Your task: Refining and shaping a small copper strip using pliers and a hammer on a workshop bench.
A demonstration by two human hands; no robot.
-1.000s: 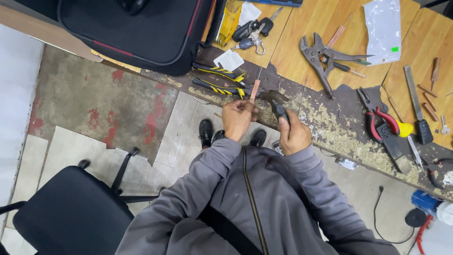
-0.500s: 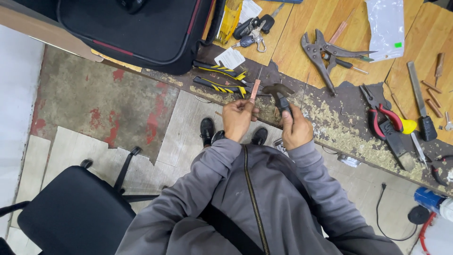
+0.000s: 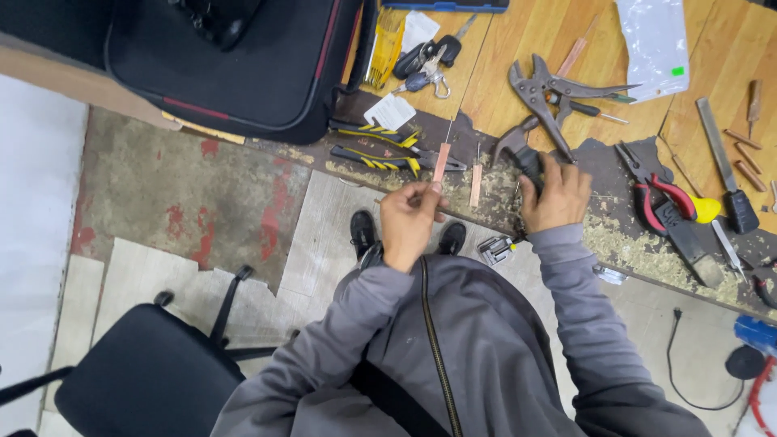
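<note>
— Copper, was it, that thin flat strip (image 3: 440, 159)?
— Yes; left hand (image 3: 407, 220) pinched its lower end, upright over the scarred bench edge (image 3: 566, 212).
— Right hand (image 3: 557, 194)?
— Clenched round a dark-handled hammer (image 3: 520, 152).

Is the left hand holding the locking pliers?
No, the left hand pinches a thin copper strip; the locking pliers lie untouched on the bench.
</note>
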